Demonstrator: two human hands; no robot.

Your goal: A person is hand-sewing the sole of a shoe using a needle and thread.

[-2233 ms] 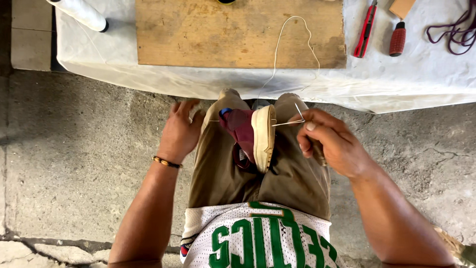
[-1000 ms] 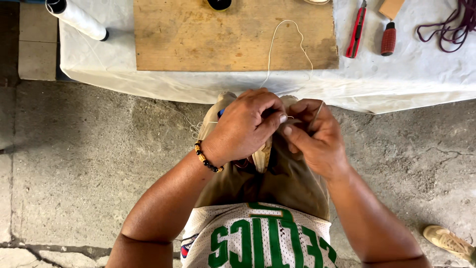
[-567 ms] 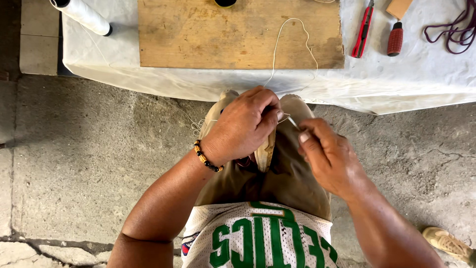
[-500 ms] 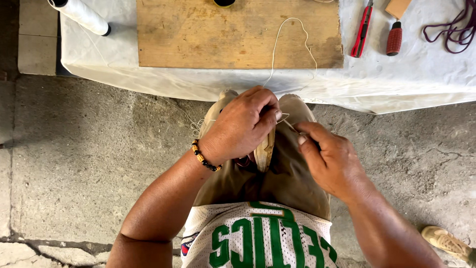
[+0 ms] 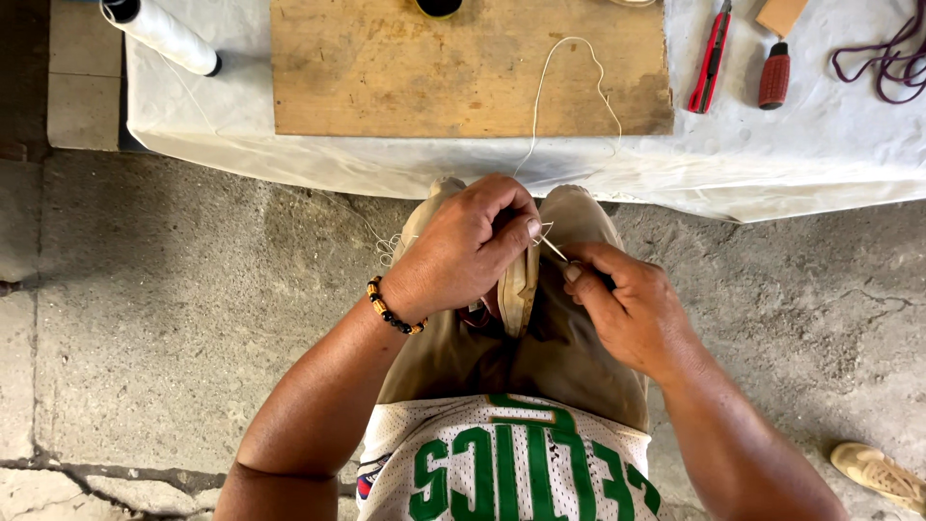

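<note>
1. We saw the left hand [image 5: 463, 246] closed over the upper edge of a pale shoe sole [image 5: 518, 289], thumb and fingers pressed together on it; a beaded bracelet [image 5: 391, 311] circled that wrist.
2. The shoe sole stood on edge, clamped between the person's knees, just in front of the desk's near edge.
3. We saw the right hand [image 5: 627, 304] with fingers curled shut, pinching a thin needle [image 5: 552, 248] whose tip pointed at the top of the sole, just beside the left thumb.
4. A white thread [image 5: 569, 72] ran from the sole up over the desk's near edge and looped across a wooden board [image 5: 463, 72] at the desk's middle.
5. The desk [image 5: 820, 154] was draped in white cloth; a white thread spool [image 5: 164, 34] lay at its far-left corner.
6. A red-handled knife [image 5: 709, 63] and a red-handled awl [image 5: 774, 75] lay right of the board; a dark purple cord [image 5: 883, 63] lay at the far-right corner.
7. A tan shoe [image 5: 878, 475] rested on the concrete floor [image 5: 174, 318], well apart.
</note>
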